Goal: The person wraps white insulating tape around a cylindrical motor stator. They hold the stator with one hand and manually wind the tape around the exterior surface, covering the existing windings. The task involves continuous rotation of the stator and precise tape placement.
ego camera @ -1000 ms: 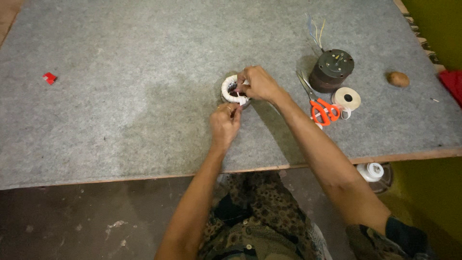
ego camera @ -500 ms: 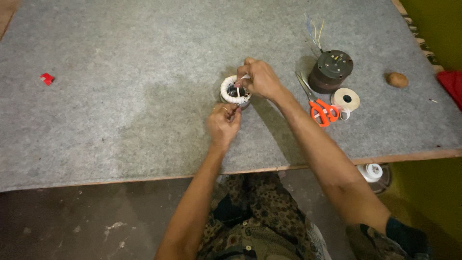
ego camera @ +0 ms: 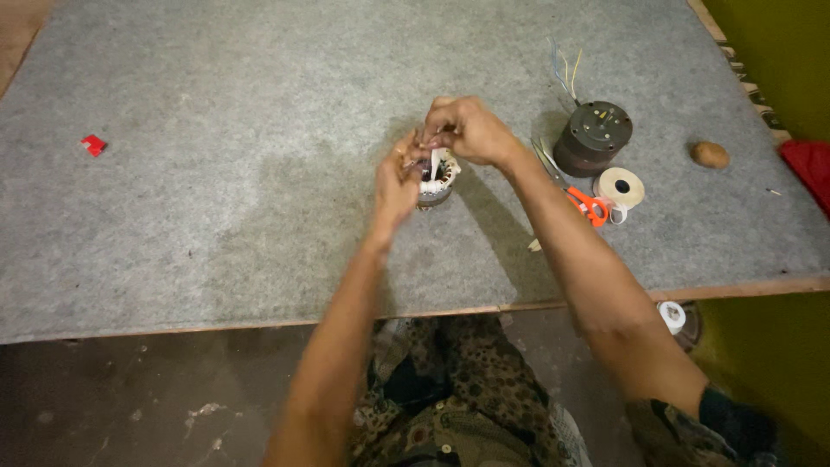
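A small round motor stator (ego camera: 437, 182) with white wrapping stands on the grey felt tabletop (ego camera: 242, 173) near the middle. My left hand (ego camera: 396, 177) is pressed against its left side, fingers closed on a white strip that rises from the ring. My right hand (ego camera: 467, 130) hovers over its top, fingertips pinched on the same white strip. Both hands hide most of the stator.
To the right lie orange-handled scissors (ego camera: 581, 197), a roll of white tape (ego camera: 621, 188) and a dark round motor (ego camera: 593, 137) with coloured wires. A brown lump (ego camera: 709, 155) sits near the right edge. A small red piece (ego camera: 93, 144) lies far left.
Both hands have lifted and come together over the stator. The white strip is now pulled up between them.
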